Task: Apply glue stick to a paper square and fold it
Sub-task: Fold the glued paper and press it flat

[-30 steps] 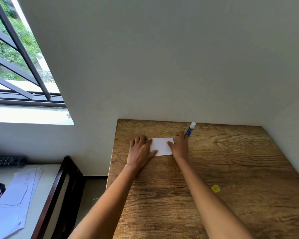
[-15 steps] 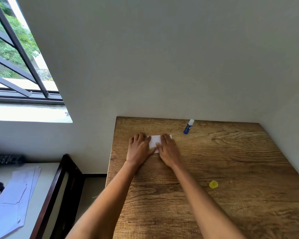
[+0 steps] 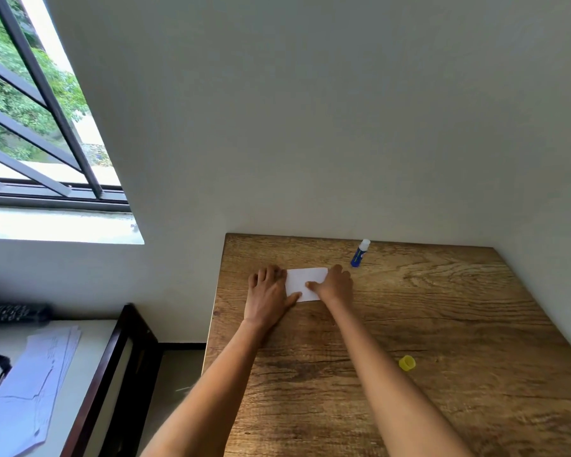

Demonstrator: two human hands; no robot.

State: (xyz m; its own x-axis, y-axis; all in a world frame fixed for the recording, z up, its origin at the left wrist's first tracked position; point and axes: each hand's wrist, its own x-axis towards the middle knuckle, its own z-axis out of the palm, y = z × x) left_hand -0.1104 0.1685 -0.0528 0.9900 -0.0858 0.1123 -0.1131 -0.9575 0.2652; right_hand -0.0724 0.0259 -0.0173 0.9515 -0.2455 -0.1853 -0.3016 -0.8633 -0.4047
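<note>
Both hands lie flat on the folded white paper [image 3: 305, 283] — left hand [image 3: 267, 296] at its left edge, right hand [image 3: 335, 285] at its right. Glue stick [image 3: 360, 253] and yellow cap [image 3: 407, 363] rest apart on the desk [image 3: 459, 324].

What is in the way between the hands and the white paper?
Nothing. The left hand and right hand already lie flat on the folded paper. The glue stick stands apart, beyond the right hand.

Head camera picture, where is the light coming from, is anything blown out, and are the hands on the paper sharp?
Head view: daylight enters from the window at upper left, its sill blown out white; the wide lens bends the tabletop edges; left hand, right hand and paper look reasonably sharp.
</note>
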